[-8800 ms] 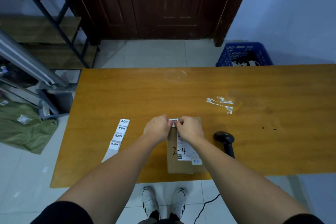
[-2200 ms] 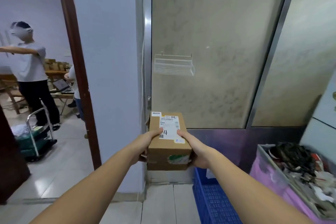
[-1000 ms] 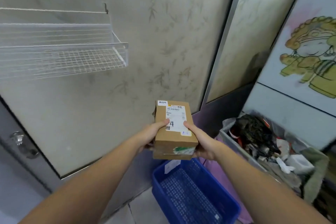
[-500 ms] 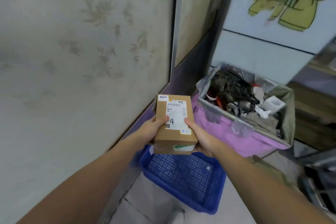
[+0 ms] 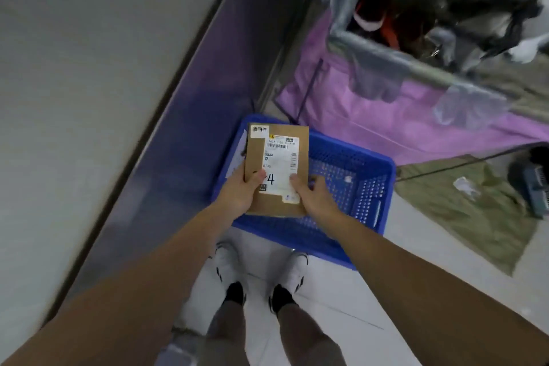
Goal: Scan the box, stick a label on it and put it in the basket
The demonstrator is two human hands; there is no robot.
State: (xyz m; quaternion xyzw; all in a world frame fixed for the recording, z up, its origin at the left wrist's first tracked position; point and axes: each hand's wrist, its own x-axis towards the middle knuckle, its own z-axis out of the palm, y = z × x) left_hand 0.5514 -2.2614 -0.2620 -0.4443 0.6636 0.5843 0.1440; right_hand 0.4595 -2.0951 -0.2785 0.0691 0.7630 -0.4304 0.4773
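Over blue basket I see both arms stretched down, left hand and right hand clamped on near sides of box, thumbs on top. One box, one basket, two labels, two shoes.

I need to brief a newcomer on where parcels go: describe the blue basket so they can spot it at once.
Start at the grey wall with its dark purple base strip on the left. On the floor beside it, in front of the pink bin, sits the blue basket, just ahead of the white shoes. Unlike the trash-filled pink bin, it is low, perforated blue plastic, with the cardboard box held over it.
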